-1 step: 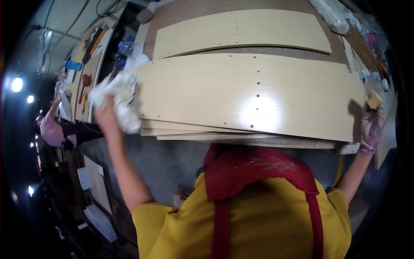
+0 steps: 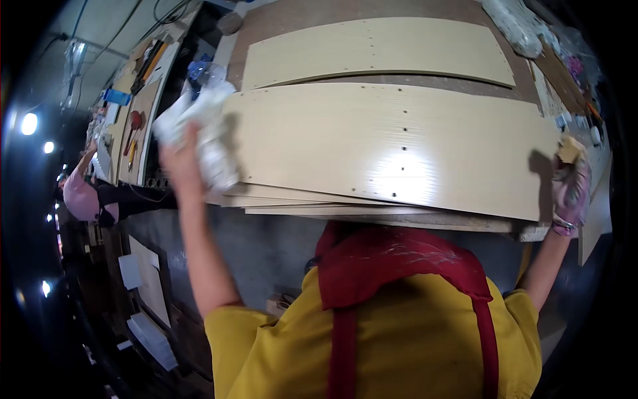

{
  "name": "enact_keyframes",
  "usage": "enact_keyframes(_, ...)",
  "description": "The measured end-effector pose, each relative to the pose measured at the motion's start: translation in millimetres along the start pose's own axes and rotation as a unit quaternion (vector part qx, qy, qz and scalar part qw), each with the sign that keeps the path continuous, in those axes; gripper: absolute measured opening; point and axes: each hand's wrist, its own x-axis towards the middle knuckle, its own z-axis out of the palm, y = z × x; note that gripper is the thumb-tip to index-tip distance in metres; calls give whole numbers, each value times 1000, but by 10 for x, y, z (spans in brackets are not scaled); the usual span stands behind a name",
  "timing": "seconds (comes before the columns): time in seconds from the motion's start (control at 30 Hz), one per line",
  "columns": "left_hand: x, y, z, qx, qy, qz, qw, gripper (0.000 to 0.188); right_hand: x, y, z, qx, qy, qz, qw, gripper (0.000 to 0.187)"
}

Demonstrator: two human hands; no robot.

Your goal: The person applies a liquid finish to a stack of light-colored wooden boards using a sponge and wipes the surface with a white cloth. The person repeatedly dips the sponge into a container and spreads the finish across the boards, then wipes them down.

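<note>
A pale wood-toned panel (image 2: 319, 139) with a row of small dark holes lies across the bench in front of me. Slightly fanned-out panels (image 2: 292, 201) show under its near edge. My left hand (image 2: 181, 159), blurred by motion, is closed on a crumpled white cloth (image 2: 216, 149) at the panel's left end. At the right end, my gloved right hand (image 2: 573, 189) grips a small tan sponge-like block (image 2: 569, 150). Its shadow falls on the panel.
A second, narrower panel (image 2: 372, 53) lies farther back on the brown bench top (image 2: 425, 9). Clear plastic wrapping (image 2: 512, 30) is at the far right. A co-worker in a pink top (image 2: 81, 198) stands at the left, by a side bench with a red-headed tool (image 2: 135, 121).
My left hand and the white cloth have shifted rightward, over the panel's left end. My right hand has moved slightly to the left, with the tan block still in it.
</note>
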Motion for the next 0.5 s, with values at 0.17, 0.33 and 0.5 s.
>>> enact_keyframes(0.17, -648, 211, 1085, 226, -286, 454, 813, 60, -139, 558, 1730, -163, -162, 24, 973, 44)
enact_keyframes(0.33, -524, 110, 1212, 199, -294, 512, 782, 62, -145, 770, 2404, -173, -215, 50, 960, 47)
enact_keyframes(0.5, -298, 28, 469, 39, -236, 538, 808, 58, -111, 1144, 3934, -137, -219, 60, 964, 40)
